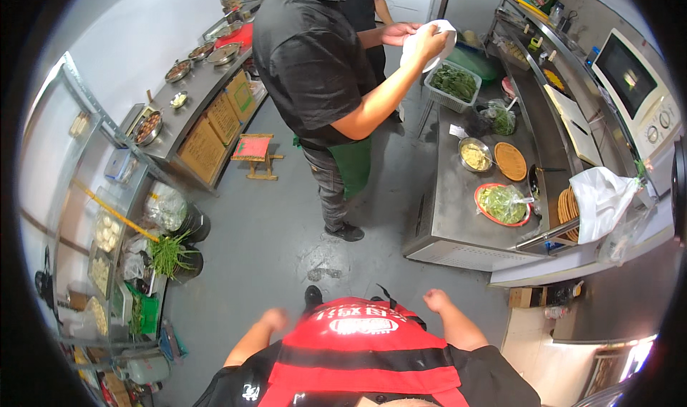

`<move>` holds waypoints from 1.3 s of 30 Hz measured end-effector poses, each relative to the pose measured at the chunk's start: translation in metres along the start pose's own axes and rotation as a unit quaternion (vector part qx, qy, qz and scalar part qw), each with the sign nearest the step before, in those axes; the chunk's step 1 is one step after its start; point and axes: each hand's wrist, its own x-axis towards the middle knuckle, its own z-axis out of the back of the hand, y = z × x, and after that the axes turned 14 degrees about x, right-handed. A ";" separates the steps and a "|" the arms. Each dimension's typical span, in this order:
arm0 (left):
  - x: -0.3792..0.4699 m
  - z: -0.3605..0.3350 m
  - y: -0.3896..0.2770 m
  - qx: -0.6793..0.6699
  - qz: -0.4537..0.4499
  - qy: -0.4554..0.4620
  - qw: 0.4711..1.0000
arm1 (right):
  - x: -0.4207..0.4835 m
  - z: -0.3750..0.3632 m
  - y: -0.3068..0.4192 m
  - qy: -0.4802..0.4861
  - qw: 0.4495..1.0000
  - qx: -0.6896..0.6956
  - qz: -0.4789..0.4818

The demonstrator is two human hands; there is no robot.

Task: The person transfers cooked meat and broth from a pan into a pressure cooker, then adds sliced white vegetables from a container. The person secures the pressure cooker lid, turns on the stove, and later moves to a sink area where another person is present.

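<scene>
My left hand (276,319) hangs at the left side of my red apron (365,337), blurred, with no object seen in it. On the other side, my right hand (437,300) is held out beside the apron with its fingers curled; nothing shows in it. Both touch neither a surface nor a tool. Ahead of me a person (316,79) in a black shirt and green apron holds a white plate or bowl (418,50) in both hands.
A steel counter (456,213) at right bears a bowl of chopped food (475,154), a round wooden board (510,161) and a basket of greens (453,82). A small red-topped stool (252,147) stands at left, near shelving (129,192). Another person (370,1) stands farther back.
</scene>
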 end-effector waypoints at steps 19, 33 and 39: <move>-0.252 0.463 -0.076 -0.114 -0.847 0.198 0.480 | -0.092 -0.082 0.060 0.035 0.996 0.008 -0.086; -0.262 0.437 -0.091 -0.125 -0.807 0.143 0.560 | -0.100 -0.045 -0.036 -0.034 0.985 0.074 -0.152; -0.257 0.427 -0.110 -0.150 -0.840 0.112 0.509 | -0.104 -0.035 -0.055 0.021 0.986 0.008 -0.168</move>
